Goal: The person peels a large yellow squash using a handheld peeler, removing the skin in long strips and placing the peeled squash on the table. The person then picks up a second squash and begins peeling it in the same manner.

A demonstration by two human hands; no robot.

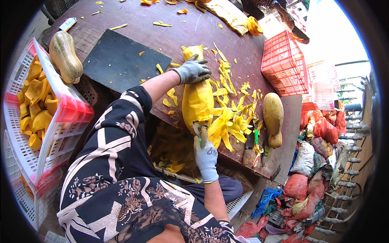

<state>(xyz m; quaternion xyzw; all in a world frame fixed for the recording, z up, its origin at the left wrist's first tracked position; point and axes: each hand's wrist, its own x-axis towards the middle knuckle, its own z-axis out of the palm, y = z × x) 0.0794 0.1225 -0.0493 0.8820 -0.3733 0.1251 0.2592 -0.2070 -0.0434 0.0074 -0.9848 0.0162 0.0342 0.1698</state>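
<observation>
A long peeled pumpkin [197,100] lies on the dark red table, its near end at the table's edge. My left hand [194,70], in a grey glove, rests on the pumpkin's upper part with the fingers spread. Gloved too, my right hand [206,158] grips a peeler [199,126] whose metal head touches the pumpkin's near end; the fingers hide most of its handle. Yellow peelings [228,124] lie heaped to the right of the pumpkin. Beyond them is an unpeeled pumpkin [273,120], near some knives and tools, one with a green handle [256,136].
A black board [127,60] and another unpeeled pumpkin [65,57] lie to the left. At far left a white and red crate [73,133] holds pumpkin pieces. Red crates [284,66] stand at the table's right edge, above a pile of bags [296,186]. A person works at the top right.
</observation>
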